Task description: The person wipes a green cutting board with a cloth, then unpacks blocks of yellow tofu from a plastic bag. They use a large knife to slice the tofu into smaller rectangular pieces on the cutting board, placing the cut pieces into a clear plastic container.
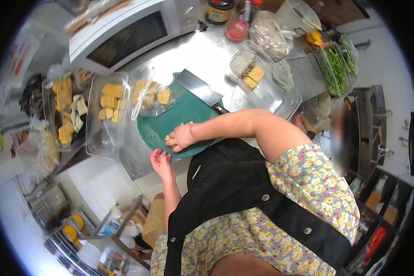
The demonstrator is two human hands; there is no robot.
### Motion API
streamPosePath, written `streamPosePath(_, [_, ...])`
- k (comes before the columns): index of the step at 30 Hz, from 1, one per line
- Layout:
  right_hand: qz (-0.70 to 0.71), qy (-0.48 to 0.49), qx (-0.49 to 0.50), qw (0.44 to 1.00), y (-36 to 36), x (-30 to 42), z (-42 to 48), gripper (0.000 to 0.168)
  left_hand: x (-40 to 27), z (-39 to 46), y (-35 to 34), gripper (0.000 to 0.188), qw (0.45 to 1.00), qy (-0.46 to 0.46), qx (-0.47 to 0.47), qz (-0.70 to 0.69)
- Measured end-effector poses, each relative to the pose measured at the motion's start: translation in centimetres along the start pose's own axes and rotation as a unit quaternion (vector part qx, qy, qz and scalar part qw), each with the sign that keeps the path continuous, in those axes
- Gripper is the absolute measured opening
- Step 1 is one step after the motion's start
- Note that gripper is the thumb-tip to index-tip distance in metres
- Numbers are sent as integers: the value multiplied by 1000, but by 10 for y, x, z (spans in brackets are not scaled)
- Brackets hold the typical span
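My right hand [183, 137] reaches over the round green cutting board [183, 103], its fingers bent around small pale yellow pieces [168, 138] near the board's left front edge. More cut pieces [187, 123] lie just beyond the wrist. My left hand [162, 164] is held beside that edge, palm up, with nothing visible in it and the fingers slightly apart. A cleaver [200, 86] rests across the board's far side, its black handle towards my right forearm. At the board's far left, a clear plastic bag [151, 96] contains yellow blocks that look like tofu.
Clear plastic tubs with yellow blocks [105, 145] stand left; another tub [269, 98] sits right, near a grey cloth [283, 76]. A microwave [127, 38] borders the steel counter. Chopped greens [334, 69] fill a box far right. Another person's hands [299, 120] show at right.
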State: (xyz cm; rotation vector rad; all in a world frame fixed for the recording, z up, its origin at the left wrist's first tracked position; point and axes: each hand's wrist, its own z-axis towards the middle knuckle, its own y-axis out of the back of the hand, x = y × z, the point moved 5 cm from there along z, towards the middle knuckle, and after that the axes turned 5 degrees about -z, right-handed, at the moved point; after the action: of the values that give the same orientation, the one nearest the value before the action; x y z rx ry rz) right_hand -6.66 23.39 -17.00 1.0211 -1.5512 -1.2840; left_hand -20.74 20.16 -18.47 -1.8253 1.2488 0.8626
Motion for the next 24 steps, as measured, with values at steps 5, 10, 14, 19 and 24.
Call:
streamPosePath(5, [31, -114, 54, 992, 28, -8, -18, 43, 1, -1, 7, 31, 1000, 3, 0, 22])
streamPosePath(10, [76, -140, 105, 982, 28, -12, -24, 76, 7, -8, -16, 36, 994, -21, 42, 96])
streamPosePath(14, [136, -158, 73, 975, 35, -15, -23, 72, 24, -19, -33, 50, 995, 1, 56, 88])
streamPosePath(19, [347, -268, -245, 865, 45, -67, -58, 42, 20, -14, -43, 64, 972, -84, 49, 212])
streamPosePath(24, [350, -528, -106, 767, 9, -76, -110, 33, -8, -20, -57, 58, 893, -127, 58, 427])
